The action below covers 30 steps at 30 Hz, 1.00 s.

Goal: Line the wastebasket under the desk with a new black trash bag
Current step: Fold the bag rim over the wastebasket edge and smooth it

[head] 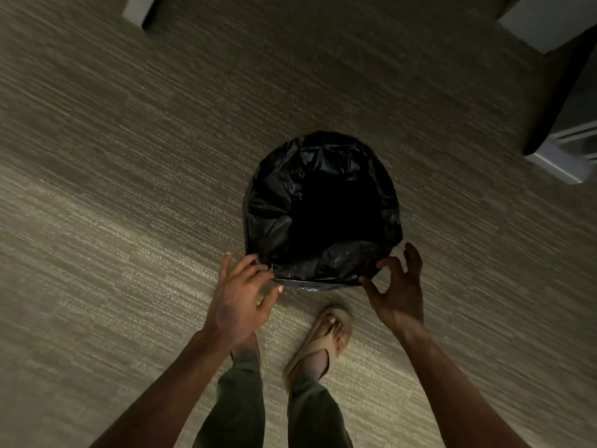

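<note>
Floor: grey-beige striped carpet (129, 189) fills the frame; slightly blurred.
Furniture: pale grey panels with dark undersides at 11 o'clock (139, 9) and 1 to 3 o'clock (568, 101); cannot tell which is the desk.
Container: round wastebasket (310, 283) stands upright on the carpet just above frame centre, out in the open and not beneath any panel. Only a thin strip of its wall shows at 6 o'clock, below the folded-over plastic.
Contents: glossy, crinkled black plastic trash bag (274, 202) lines the inside and covers the rim all round; the middle is a dark hollow, and nothing can be made out within it.
Legs: olive-green trousers (242, 399) at 6 o'clock; tan flip-flop sandal (326, 337) on the right foot, just beside the basket's base.
Left hand (240, 299): at the rim's 7 o'clock; fingers spread, fingertips (255, 261) touching the bag's edge, nothing clasped.
Right hand (399, 292): at the rim's 5 o'clock; fingers spread and curled, thumb and forefinger tips at the bag's edge; cannot tell whether they nip the plastic.
</note>
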Each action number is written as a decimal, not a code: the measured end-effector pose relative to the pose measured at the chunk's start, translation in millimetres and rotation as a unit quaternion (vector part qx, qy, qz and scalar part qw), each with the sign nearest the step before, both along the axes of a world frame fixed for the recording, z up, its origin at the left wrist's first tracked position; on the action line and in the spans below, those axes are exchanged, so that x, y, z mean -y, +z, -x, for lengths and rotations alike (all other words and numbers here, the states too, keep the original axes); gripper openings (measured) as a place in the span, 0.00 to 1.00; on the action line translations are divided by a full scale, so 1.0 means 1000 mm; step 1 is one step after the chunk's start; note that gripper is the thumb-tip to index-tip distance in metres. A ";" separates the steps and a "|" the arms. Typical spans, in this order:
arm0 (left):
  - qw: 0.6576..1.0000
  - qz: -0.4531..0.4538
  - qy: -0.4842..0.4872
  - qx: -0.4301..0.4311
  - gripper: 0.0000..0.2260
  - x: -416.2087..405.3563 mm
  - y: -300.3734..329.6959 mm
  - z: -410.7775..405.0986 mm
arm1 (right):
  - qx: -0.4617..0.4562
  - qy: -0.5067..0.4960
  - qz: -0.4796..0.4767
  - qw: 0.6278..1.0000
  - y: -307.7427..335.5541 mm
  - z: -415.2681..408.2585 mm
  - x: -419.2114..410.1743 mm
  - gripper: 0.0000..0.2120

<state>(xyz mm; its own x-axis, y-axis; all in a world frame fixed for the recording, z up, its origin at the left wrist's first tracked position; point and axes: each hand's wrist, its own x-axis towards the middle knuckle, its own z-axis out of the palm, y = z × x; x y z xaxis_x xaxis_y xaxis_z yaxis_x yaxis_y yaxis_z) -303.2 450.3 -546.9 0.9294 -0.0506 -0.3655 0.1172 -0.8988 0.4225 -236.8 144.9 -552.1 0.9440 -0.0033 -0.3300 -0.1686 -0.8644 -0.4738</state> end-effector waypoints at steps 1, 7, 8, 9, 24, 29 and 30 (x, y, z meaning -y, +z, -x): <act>1.000 0.006 0.006 -0.011 0.17 0.000 -0.003 0.004 | -0.001 -0.009 -0.007 1.000 -0.005 0.001 -0.002 0.17; 0.995 0.055 0.050 -0.062 0.14 0.005 -0.016 0.001 | -0.188 -0.382 -0.224 0.877 -0.018 -0.011 -0.023 0.10; 0.988 0.089 0.096 -0.087 0.13 0.007 -0.014 -0.002 | -0.192 -0.393 -0.235 0.868 -0.019 -0.011 -0.023 0.10; 0.970 0.127 0.172 -0.114 0.11 0.007 -0.011 -0.007 | -0.192 -0.394 -0.234 0.868 -0.020 -0.010 -0.023 0.11; 0.740 0.373 0.536 -0.159 0.11 -0.027 -0.024 -0.076 | -0.215 -0.417 -0.265 0.843 -0.038 -0.026 -0.027 0.04; 0.900 0.217 0.376 0.033 0.25 -0.025 -0.001 -0.104 | -0.039 -0.455 -0.201 0.867 -0.009 -0.063 -0.019 0.14; 0.917 0.208 0.337 0.040 0.25 -0.021 -0.001 -0.111 | -0.002 -0.415 -0.179 0.892 -0.002 -0.069 -0.021 0.17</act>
